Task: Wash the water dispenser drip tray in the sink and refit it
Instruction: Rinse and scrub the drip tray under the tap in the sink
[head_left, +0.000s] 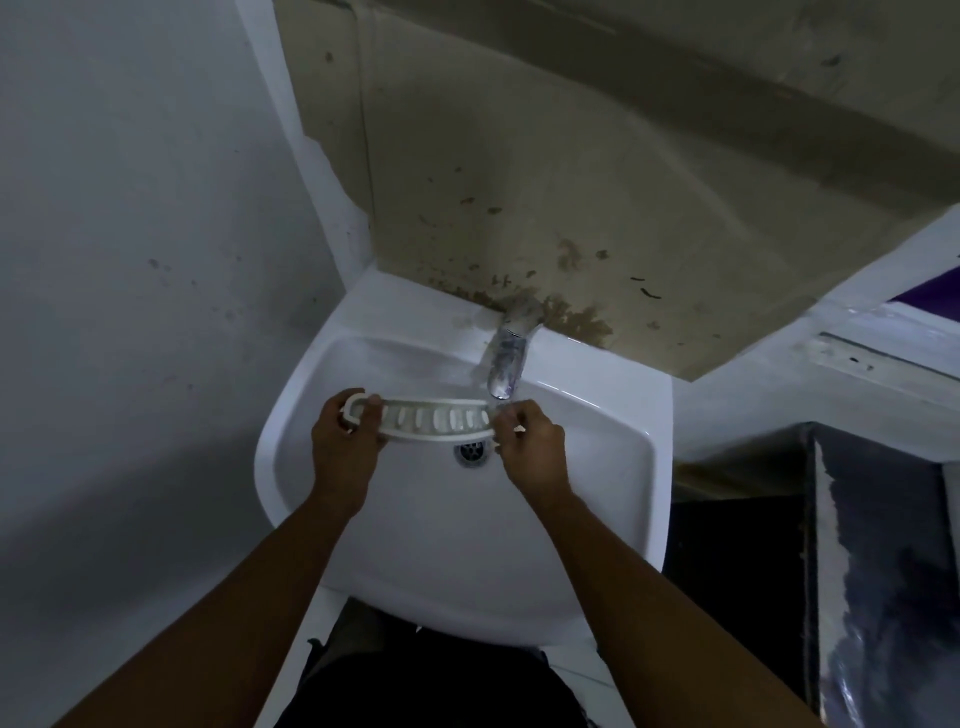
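Note:
A long white slotted drip tray (434, 420) is held flat over the bowl of a white wall sink (587, 499), just above the drain (471, 451). My left hand (345, 441) grips the tray's left end, with the thumb over its curved rim. My right hand (530, 439) holds the right end, fingers pinched on it right under the chrome tap (506, 358). Water seems to run from the spout onto that end, though it is too blurred to be sure.
The sink hangs in a corner, with a grey wall (130, 260) on the left and a stained beige wall (571, 182) behind the tap. A white ledge (857, 374) and a dark panel (883, 545) stand to the right.

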